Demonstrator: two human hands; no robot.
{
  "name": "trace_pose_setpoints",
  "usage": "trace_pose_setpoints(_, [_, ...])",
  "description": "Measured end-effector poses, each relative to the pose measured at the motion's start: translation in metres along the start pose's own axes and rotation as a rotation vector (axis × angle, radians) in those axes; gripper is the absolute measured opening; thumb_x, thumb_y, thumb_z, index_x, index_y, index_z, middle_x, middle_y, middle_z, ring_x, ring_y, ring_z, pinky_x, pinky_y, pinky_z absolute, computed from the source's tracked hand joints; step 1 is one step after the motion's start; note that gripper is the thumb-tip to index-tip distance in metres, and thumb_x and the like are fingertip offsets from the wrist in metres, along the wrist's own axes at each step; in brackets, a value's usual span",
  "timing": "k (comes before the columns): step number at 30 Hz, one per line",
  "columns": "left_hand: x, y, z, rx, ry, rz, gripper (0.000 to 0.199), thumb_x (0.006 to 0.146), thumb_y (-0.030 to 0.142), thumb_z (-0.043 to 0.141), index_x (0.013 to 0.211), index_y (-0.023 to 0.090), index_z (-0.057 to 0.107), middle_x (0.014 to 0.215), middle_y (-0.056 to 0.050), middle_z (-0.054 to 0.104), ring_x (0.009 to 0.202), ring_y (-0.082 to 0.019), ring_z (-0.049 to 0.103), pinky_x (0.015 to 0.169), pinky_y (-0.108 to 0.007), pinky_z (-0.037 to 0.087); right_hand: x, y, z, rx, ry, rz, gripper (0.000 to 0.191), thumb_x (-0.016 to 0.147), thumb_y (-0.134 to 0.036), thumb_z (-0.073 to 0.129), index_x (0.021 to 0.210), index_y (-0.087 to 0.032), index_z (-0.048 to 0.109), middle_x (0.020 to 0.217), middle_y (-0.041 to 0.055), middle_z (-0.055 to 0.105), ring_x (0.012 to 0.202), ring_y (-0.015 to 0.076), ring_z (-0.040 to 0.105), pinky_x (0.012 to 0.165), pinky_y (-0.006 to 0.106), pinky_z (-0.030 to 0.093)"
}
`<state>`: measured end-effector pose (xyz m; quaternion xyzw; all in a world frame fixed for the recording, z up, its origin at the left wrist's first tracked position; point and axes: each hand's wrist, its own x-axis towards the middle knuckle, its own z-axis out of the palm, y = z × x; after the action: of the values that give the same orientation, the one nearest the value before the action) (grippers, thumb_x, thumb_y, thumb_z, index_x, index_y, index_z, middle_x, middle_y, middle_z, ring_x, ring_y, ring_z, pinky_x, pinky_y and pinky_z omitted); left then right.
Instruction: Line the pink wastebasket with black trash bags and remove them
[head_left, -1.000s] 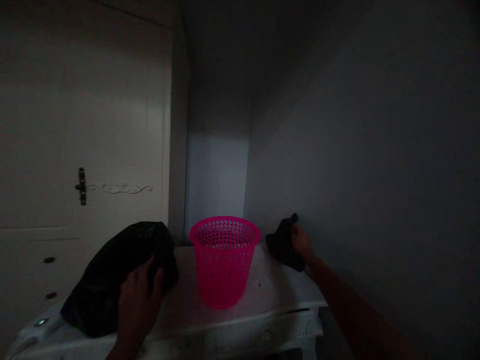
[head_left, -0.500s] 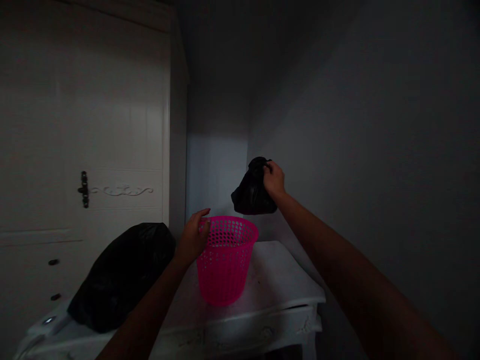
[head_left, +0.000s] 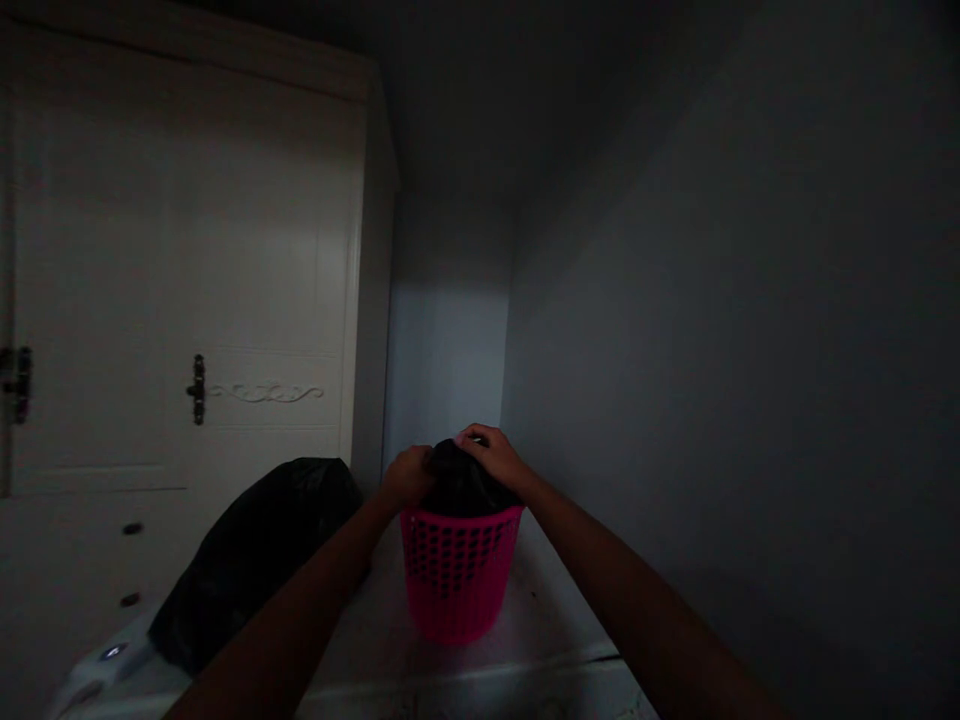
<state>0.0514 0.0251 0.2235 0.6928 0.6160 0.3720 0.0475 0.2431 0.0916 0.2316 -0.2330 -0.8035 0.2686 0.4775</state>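
A pink perforated plastic basket (head_left: 457, 590) stands upright on a white table. In its mouth sits a black plastic bag (head_left: 465, 485), its top bulging above the rim and its lower part showing dark through the holes. My left hand (head_left: 409, 475) grips the bag at the left side of the rim, its fingertips partly hidden. On the bag's top, my right hand (head_left: 491, 452) is closed with its fingers on the gathered plastic. A larger, full black plastic bag (head_left: 262, 560) lies on the table, behind my left forearm.
The white table (head_left: 555, 610) holds the basket and the big bag. A white wardrobe (head_left: 262, 250) with dark handles rises at the left. A grey wall (head_left: 712, 350) runs along the right. A small pale object (head_left: 112, 655) lies at the table's left end. The room is dim.
My right hand has lowered the black bag from above the basket into its mouth. My left hand has moved from the basket's rim onto the bag. The view has shifted slightly.
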Motion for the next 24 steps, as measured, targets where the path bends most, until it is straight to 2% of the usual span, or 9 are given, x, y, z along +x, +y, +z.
trace_pose_setpoints(2, [-0.001,-0.003,0.000,-0.029,0.036,-0.030,0.008,0.081,0.019,0.060,0.081,0.018,0.068,0.082,-0.007,0.074,0.086,-0.023,0.072,0.074,-0.029,0.050,-0.005,0.003,0.000,0.074,-0.070,0.093,0.026,0.089,-0.045,0.069,0.102,-0.023,0.072,0.095,0.0016,0.075,0.090,0.0195,0.069,0.085,0.032,0.053])
trace_pose_setpoints(4, [-0.001,-0.004,0.000,-0.074,0.064,-0.056,0.012,0.084,0.019,0.055,0.086,0.018,0.066,0.081,-0.005,0.072,0.082,-0.020,0.070,0.071,-0.028,0.050,-0.007,0.007,0.000,0.104,-0.135,0.127,0.031,0.082,-0.035,0.076,0.111,-0.023,0.071,0.097,0.0016,0.076,0.087,0.0187,0.069,0.082,0.032,0.054])
trace_pose_setpoints(6, [-0.002,-0.004,0.001,-0.129,0.056,-0.062,0.015,0.085,0.021,0.055,0.096,0.018,0.065,0.080,-0.002,0.071,0.079,-0.018,0.069,0.068,-0.026,0.050,-0.006,0.011,-0.001,0.095,-0.175,0.072,0.034,0.075,-0.023,0.079,0.109,-0.022,0.072,0.098,0.0018,0.077,0.089,0.0185,0.070,0.085,0.032,0.054])
trace_pose_setpoints(10, [-0.005,-0.006,-0.006,-0.073,-0.021,-0.011,0.033,0.074,0.016,0.064,0.107,0.018,0.066,0.087,-0.002,0.074,0.081,-0.018,0.070,0.072,-0.026,0.052,-0.005,0.017,-0.010,-0.054,-0.164,-0.055,0.020,0.074,-0.013,0.072,0.092,-0.020,0.076,0.093,0.0023,0.078,0.092,0.0194,0.071,0.091,0.033,0.053])
trace_pose_setpoints(14, [-0.007,-0.011,-0.017,0.038,0.019,0.018,0.019,0.072,0.011,0.062,0.086,0.020,0.070,0.096,-0.007,0.076,0.100,-0.024,0.070,0.090,-0.031,0.050,-0.012,0.022,-0.031,-0.298,-0.130,-0.023,0.016,0.079,-0.011,0.066,0.086,-0.020,0.077,0.089,0.0029,0.079,0.088,0.0196,0.071,0.088,0.033,0.052])
trace_pose_setpoints(16, [-0.005,-0.012,-0.018,0.053,0.056,0.002,0.018,0.075,0.010,0.058,0.085,0.020,0.070,0.098,-0.009,0.075,0.103,-0.025,0.069,0.093,-0.033,0.049,-0.016,0.020,-0.035,-0.381,-0.105,0.001,0.020,0.080,-0.008,0.063,0.088,-0.020,0.077,0.091,0.0030,0.079,0.089,0.0194,0.071,0.088,0.033,0.053])
trace_pose_setpoints(18, [-0.003,-0.009,-0.014,0.049,0.085,-0.024,0.021,0.078,0.011,0.055,0.091,0.020,0.069,0.097,-0.010,0.075,0.098,-0.025,0.069,0.090,-0.035,0.050,-0.017,0.013,-0.032,-0.355,-0.115,0.004,0.025,0.082,-0.009,0.063,0.098,-0.021,0.077,0.099,0.0037,0.080,0.093,0.0190,0.072,0.089,0.032,0.053])
trace_pose_setpoints(21, [0.001,-0.002,-0.005,0.006,0.096,-0.043,0.027,0.080,0.012,0.052,0.099,0.018,0.070,0.094,-0.011,0.076,0.090,-0.025,0.069,0.082,-0.035,0.051,-0.018,-0.004,-0.019,-0.244,-0.223,-0.037,0.029,0.084,-0.020,0.072,0.113,-0.022,0.076,0.109,0.0042,0.080,0.098,0.0193,0.073,0.090,0.031,0.054])
trace_pose_setpoints(24, [0.002,0.007,0.000,-0.076,0.062,-0.014,0.029,0.083,0.015,0.048,0.099,0.018,0.073,0.095,-0.009,0.078,0.090,-0.022,0.071,0.079,-0.031,0.053,-0.018,-0.019,-0.009,-0.354,-0.282,-0.129,0.022,0.085,-0.026,0.076,0.107,-0.024,0.079,0.103,0.0032,0.081,0.096,0.0207,0.073,0.091,0.033,0.053])
